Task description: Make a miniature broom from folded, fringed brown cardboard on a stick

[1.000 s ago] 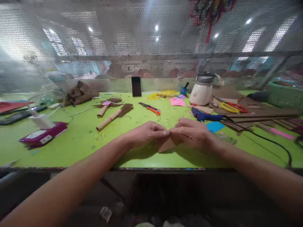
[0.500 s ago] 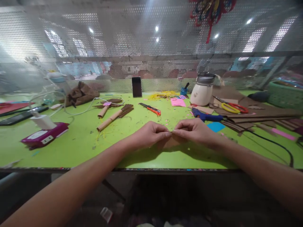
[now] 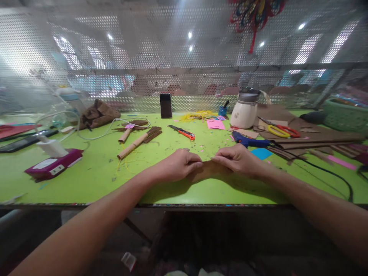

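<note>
A strip of brown paper (image 3: 212, 168) is stretched between my two hands, low over the front of the green table. My left hand (image 3: 181, 165) pinches its left part, thumb on top. At its upper right edge my right hand (image 3: 237, 159) grips it between thumb and fingers. A short gap separates the fingertips, with the paper's edge showing in it; its ends are hidden under the hands. Beyond them lies an orange and black utility knife (image 3: 183, 132). A blue glue gun (image 3: 250, 141) rests just past my right hand.
Two brown paper tubes with fringed ends (image 3: 133, 148) lie left of centre. A purple power strip (image 3: 54, 165) with a white charger sits at left. A phone (image 3: 166, 105) stands at the back. On the right are a white jug (image 3: 243, 111), scissors (image 3: 283, 130), brown paper sheets (image 3: 316, 140) and a black cord (image 3: 324, 170).
My hands have moved slightly apart along the paper's edge, so more of the brown paper shows between them. The things on the table have stayed in place.
</note>
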`<state>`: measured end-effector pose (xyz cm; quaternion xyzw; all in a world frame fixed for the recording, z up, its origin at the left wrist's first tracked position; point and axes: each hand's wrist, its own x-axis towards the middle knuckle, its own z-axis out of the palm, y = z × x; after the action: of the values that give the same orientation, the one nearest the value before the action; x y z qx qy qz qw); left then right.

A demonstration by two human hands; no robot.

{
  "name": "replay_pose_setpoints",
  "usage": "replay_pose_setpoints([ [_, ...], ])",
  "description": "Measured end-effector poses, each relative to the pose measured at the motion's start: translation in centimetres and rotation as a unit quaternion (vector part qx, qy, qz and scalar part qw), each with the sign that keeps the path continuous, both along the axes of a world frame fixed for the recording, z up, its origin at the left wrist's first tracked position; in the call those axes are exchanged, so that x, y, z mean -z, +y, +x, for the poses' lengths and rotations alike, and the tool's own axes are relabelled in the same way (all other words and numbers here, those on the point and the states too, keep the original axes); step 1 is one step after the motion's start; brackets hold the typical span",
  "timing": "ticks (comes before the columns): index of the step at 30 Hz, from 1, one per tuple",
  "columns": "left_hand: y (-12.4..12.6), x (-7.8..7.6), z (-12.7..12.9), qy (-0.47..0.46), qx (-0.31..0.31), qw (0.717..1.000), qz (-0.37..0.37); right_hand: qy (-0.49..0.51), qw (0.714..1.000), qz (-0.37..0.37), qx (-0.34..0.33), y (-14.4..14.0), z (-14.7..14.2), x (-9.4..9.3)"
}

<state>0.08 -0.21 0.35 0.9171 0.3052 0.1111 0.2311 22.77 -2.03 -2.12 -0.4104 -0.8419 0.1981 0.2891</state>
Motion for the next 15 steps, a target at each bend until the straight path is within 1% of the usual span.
replay_pose_setpoints([
  [2,0.1,-0.2,-0.2,0.007,0.010,1.000,0.004,0.006,0.999,-0.045,-0.017,0.0,0.2,-0.2],
  [5,0.4,-0.3,-0.7,0.014,0.017,1.000,0.006,0.027,0.989,-0.138,-0.040,0.2,0.5,-0.1],
  [7,0.5,-0.4,-1.0,0.022,0.014,1.000,0.002,0.028,0.983,-0.177,-0.044,0.4,0.6,0.1],
  [8,0.6,-0.4,-1.1,0.025,0.013,1.000,-0.003,0.022,0.982,-0.184,-0.042,0.5,0.6,0.2],
  [9,0.6,-0.5,-1.1,0.027,0.013,0.999,-0.011,0.014,0.983,-0.180,-0.037,0.6,0.5,0.3],
  [13,0.8,-0.6,-1.3,0.028,0.010,0.999,-0.045,-0.015,0.994,-0.100,-0.030,0.5,0.4,0.2],
  [15,1.0,-0.5,-1.5,0.031,-0.010,0.999,-0.042,-0.010,0.993,-0.109,-0.045,0.3,0.5,0.0],
])
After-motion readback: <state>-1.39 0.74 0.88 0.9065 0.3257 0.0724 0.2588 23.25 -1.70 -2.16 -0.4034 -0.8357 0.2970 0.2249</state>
